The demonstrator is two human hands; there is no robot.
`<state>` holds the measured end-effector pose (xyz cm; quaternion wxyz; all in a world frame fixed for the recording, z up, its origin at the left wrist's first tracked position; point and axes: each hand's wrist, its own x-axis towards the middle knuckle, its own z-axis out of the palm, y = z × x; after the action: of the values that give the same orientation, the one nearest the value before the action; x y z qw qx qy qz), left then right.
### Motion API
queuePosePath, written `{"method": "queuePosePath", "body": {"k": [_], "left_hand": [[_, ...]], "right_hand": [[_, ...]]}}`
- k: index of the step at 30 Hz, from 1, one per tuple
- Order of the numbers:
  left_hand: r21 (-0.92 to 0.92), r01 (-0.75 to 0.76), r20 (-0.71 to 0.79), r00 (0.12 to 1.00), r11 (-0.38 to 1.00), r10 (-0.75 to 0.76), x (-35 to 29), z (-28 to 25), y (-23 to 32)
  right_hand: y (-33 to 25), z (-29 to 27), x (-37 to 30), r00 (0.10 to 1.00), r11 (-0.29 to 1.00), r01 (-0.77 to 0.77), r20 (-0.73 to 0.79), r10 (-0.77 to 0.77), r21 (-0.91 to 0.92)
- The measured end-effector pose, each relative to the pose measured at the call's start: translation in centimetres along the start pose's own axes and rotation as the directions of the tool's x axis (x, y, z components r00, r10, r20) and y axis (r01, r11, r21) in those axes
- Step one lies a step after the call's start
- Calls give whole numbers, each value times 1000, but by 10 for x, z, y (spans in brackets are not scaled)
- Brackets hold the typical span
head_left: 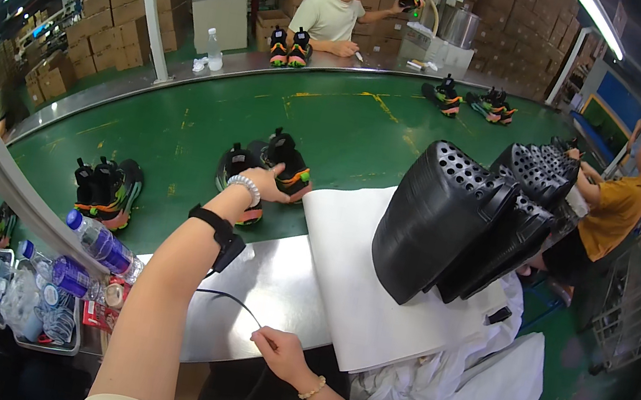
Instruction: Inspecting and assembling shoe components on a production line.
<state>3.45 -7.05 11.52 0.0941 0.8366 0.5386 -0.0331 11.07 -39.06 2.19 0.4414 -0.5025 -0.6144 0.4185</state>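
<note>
My left hand (262, 182), with a beaded bracelet and a black strapped device on the wrist, reaches over the green conveyor belt to a pair of black sneakers with orange and green trim. Its fingers are closed on the right sneaker (287, 157); the left sneaker (237, 165) stands beside it, partly hidden by the hand. Close to my body, my right hand (284, 355) is closed above the metal table edge. A thin dark cord (236, 301) runs up to its fingertips; whether they grip it or something else is hidden.
A white sheet (340, 263) to the right bears several black perforated shoe forms (436, 219). Water bottles (105, 246) and a filled tray (65, 331) stand left. More sneakers (108, 190) sit on the belt (206, 122). Co-workers (331, 11) stand across and right; a post (25, 189) rises left.
</note>
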Motion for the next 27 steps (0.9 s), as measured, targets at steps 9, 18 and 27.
{"method": "queuePosePath", "body": {"k": [9,18,27], "left_hand": [[-309,-137,-192,978,941,80,-18,22,-37],[-531,-54,-86,996,846,9,-60,-1,-31],[-355,-238,-780,608,904,-146,-30,48,-42]], "right_hand": [[2,4,1,1000,999,10,-25,-10,32],[4,-3,0,999,1000,10,-40,-11,-13],[3,0,3,997,999,27,-65,-30,-41]]}}
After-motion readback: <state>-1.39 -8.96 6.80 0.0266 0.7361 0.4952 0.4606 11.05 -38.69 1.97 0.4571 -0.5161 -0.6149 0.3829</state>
